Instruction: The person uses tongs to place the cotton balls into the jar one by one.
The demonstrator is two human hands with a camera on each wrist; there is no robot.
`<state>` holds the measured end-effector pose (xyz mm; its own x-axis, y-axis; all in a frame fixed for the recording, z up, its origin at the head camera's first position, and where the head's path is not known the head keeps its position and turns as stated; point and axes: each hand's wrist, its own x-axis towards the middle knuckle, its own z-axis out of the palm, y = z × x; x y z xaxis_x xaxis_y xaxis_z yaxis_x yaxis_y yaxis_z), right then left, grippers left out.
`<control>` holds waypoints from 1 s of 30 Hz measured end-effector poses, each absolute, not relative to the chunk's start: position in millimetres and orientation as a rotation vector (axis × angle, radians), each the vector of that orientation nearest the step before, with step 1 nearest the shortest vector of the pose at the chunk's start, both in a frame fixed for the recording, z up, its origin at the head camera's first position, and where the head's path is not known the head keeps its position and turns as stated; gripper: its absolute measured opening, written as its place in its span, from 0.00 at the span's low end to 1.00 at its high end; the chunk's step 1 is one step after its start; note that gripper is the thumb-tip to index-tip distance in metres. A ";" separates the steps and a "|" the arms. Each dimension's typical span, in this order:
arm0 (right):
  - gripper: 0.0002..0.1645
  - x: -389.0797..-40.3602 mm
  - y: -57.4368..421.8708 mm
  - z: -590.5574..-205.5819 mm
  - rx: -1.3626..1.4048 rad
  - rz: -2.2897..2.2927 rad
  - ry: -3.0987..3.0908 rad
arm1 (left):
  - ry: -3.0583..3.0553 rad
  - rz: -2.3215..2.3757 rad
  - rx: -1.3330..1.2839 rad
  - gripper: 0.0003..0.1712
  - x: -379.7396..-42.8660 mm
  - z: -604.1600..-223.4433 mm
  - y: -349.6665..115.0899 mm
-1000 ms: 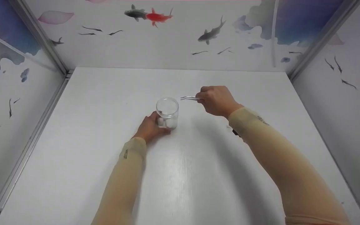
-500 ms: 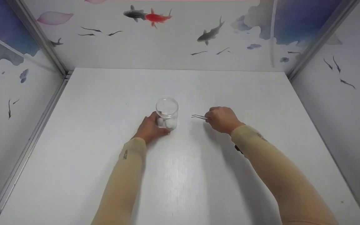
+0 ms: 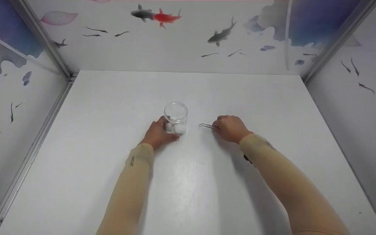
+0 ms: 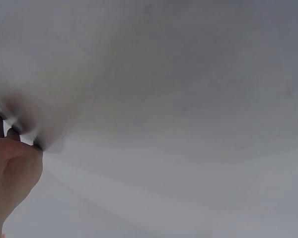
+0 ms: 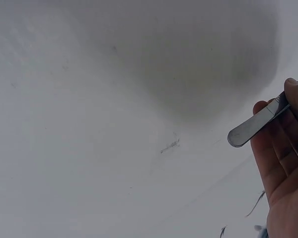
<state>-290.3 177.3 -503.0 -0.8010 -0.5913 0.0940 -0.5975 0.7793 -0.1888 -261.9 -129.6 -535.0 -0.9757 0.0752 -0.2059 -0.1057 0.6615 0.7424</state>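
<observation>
A clear jar, without a lid, stands upright on the white table with several white balls at its bottom. My left hand holds the jar low on its left side, thumb along the front. Right of the jar, my right hand grips a pair of metal tweezers, whose tips point left toward the jar and stay apart from it. Nothing shows between the tips. In the right wrist view, the tweezers' flat rounded end sticks out past the thumb and fingers. The left wrist view catches only part of the left hand.
The white table is bounded by a back wall and side walls printed with fish and petals. Metal posts stand at the corners. Both forearms wear pale sleeves.
My right hand has come down toward the table and nearer to me with the tweezers, most of it in the first half second. My left hand and the jar have stayed in place.
</observation>
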 end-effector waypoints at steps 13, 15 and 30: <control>0.07 -288.4 177.2 -515.2 1.062 0.228 -2.813 | 2.644 1.213 -0.072 0.57 -259.7 -534.6 -127.5; 0.07 -288.0 176.9 -516.6 1.059 0.224 -2.819 | 2.644 1.209 -0.075 0.57 -259.6 -534.1 -127.4; 0.08 -288.8 178.7 -523.8 1.054 0.239 -2.783 | 2.655 1.196 -0.058 0.58 -260.1 -535.3 -128.4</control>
<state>-288.8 178.7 -523.8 -0.7400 -0.6420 0.2007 -0.6668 0.7394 -0.0934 -260.1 -128.4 -535.3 -0.9731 0.0571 -0.2231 -0.1293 0.6665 0.7342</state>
